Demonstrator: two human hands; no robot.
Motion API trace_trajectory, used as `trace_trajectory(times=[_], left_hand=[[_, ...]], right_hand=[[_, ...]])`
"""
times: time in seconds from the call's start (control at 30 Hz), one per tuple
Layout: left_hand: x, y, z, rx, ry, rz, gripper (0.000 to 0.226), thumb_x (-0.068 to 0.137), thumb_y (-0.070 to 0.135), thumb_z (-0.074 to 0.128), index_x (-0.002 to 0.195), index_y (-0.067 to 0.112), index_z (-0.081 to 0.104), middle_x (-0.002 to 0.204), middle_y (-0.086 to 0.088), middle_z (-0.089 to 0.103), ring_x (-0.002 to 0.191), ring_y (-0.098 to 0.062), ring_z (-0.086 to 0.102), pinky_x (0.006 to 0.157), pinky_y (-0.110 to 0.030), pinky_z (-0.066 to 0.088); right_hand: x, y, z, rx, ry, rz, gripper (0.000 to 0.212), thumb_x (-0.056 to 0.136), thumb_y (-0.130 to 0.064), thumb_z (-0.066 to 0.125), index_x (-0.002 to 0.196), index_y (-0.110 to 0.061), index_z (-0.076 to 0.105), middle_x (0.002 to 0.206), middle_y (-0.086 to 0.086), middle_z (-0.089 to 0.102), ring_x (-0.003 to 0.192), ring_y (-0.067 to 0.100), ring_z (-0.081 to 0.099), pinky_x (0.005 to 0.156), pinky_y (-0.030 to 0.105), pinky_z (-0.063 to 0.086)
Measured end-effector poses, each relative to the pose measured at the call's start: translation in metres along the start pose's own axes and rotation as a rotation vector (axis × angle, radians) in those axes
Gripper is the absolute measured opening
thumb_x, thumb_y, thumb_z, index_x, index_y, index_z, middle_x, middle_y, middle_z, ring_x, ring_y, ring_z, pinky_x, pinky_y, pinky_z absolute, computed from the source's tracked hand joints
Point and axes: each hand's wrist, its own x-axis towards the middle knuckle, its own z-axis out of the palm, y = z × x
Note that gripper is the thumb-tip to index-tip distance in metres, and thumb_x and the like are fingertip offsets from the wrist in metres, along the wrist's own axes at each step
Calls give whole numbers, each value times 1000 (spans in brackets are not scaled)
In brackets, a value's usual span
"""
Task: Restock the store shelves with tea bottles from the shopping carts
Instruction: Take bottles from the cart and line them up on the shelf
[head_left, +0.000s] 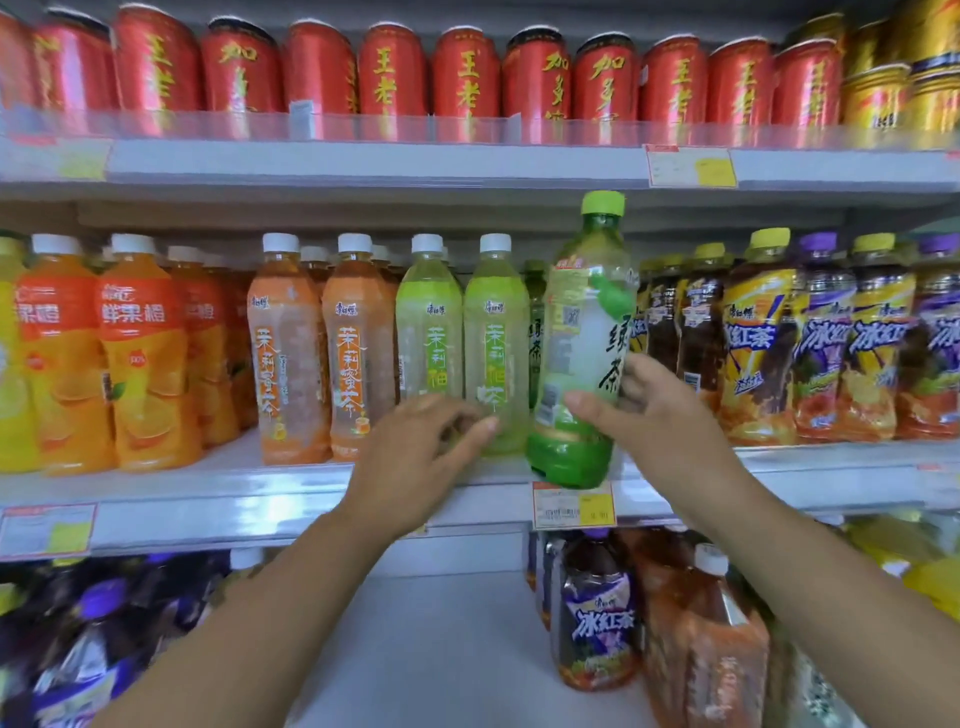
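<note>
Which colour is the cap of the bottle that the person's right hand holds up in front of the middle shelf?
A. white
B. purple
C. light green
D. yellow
C: the green tea bottle gripped by the right hand is topped by a light green cap.

Red cans (395, 73) fill the top row — gold cans (878, 88) rightmost.

Right hand (657, 410) grips green tea bottle (584, 338) before shelf (260, 499); left hand (415, 452) reaches alongside.
</note>
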Motion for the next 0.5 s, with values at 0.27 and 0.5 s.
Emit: trace_trajectory(times=[0.27,0.5], left_hand=[[-9,-7,14,215,108,82,45,78,71,50,67,30,66,60,20,40,61,1,45,49,-14,27],[-10,-9,18,186,165,99,44,77,70,55,64,30,67,61,19,45,58,4,42,50,-10,25]], right_hand=[[49,22,-14,-339,123,26,66,75,-34,79,130,-17,47,119,-8,57,106,12,55,90,31,48],[93,59,-22,-407,101,152,57,75,-25,81,113,-14,40,113,3,60,97,17,60,72,25,51]])
